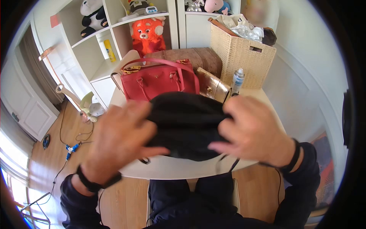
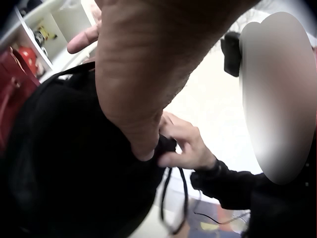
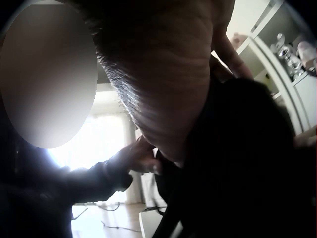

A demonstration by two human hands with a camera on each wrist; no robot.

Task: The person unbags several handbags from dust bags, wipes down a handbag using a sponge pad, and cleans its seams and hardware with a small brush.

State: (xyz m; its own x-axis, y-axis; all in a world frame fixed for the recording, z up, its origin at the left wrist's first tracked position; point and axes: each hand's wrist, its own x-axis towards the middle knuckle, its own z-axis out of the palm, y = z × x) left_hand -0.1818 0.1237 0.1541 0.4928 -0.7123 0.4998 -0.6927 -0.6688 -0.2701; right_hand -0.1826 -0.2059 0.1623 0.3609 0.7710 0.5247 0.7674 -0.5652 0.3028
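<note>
A black fabric drawstring bag is held up over the near part of the white table, between both hands. My left hand grips its left side, thumb on the near face and fingers curled behind the edge. On the other side my right hand pinches the bag the same way. In the left wrist view a thin black cord loop hangs below the bag's edge near the right hand. The right wrist view shows the bag dark and close, under the thumb. What the bag contains is hidden.
Behind the bag stand a red handbag, a gold clutch, a brown trunk and a spray can. A full wicker basket is at the back right, with shelves of plush toys behind. The table's edge is near my lap.
</note>
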